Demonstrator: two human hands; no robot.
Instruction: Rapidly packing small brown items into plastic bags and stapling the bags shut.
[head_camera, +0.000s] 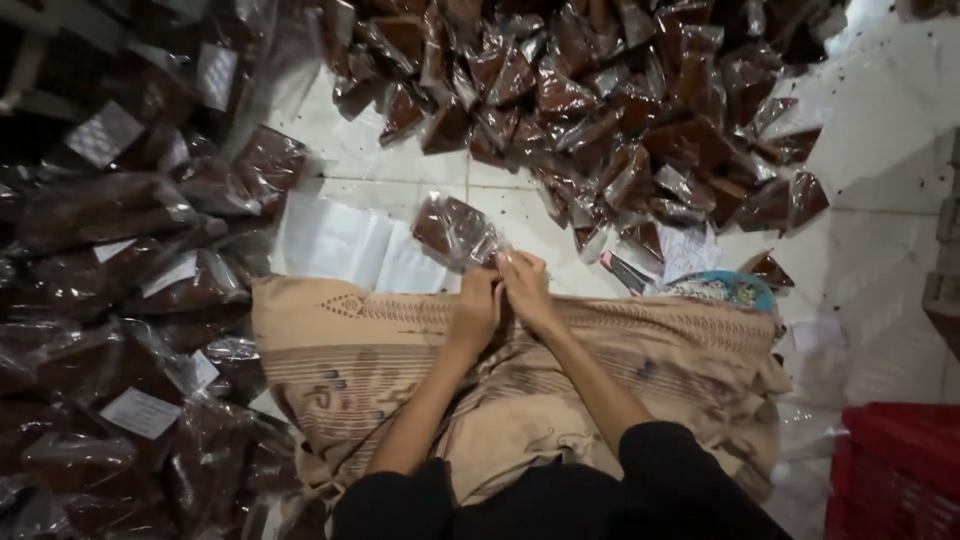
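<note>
The person sits on the floor (400, 150) with a tan patterned cloth (350, 350) over the lap. Both hands meet in front, just past the knees. The left hand (476, 310) and the right hand (526, 290) pinch the open end of 1 small clear bag (455, 230) full of brown stuff. The fingers of both hands are closed tight on the bag's neck, most likely so the mouth stays shut and nothing spills. The bag lies tipped away from the person, with its full end resting on the white tiles.

A big heap of bags (600, 100) just like it lies farther out, well within reach. Another pile of bags with white labels (120, 300) lies at the left side, kept apart from the first heap. Flat white paper sheets (340, 245) lie near the left knee. A red crate (895, 470) stands at the right.
</note>
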